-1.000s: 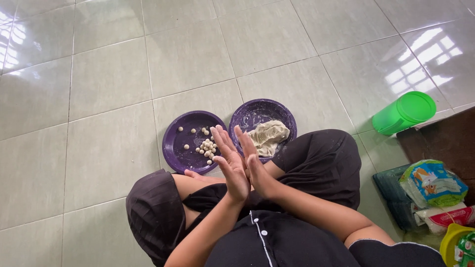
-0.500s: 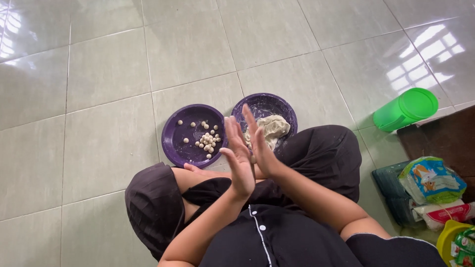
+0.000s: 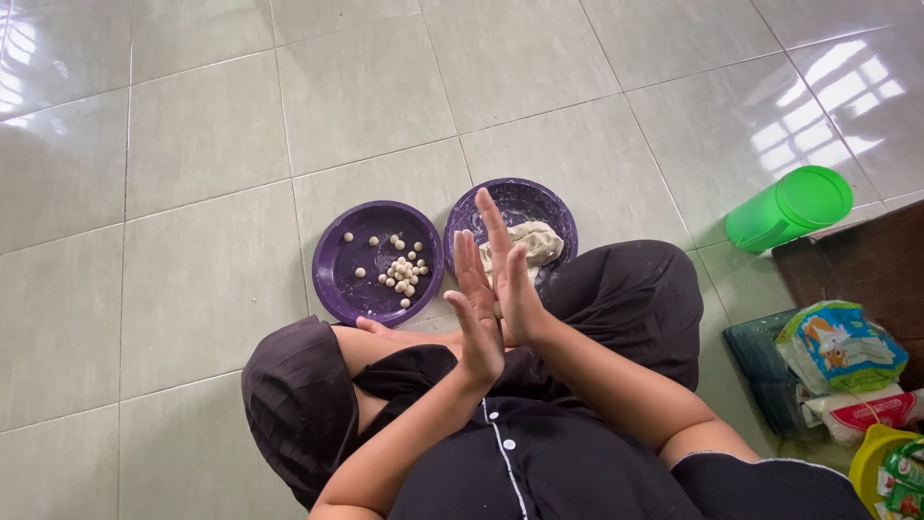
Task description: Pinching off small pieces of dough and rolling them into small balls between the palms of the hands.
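Note:
I sit cross-legged on a tiled floor with my palms pressed flat together in front of me. My left hand (image 3: 474, 318) is the nearer one, and my right hand (image 3: 512, 284) reaches further forward, fingers straight. Anything between the palms is hidden. Just beyond the hands are two purple plates. The left plate (image 3: 339, 279) holds several small pale dough balls (image 3: 401, 273). The right plate (image 3: 539, 199) holds a lump of pale dough (image 3: 531, 241), partly behind my fingers.
A green lidded container (image 3: 789, 207) lies on the floor at the right. Several food packets (image 3: 835, 347) and a yellow tub (image 3: 881, 472) sit at the lower right on a dark mat. My knees in black trousers flank the plates.
My palms have slid against each other: the right hand has moved forward over the dough plate and the left hand has drawn slightly back. The plates have not moved.

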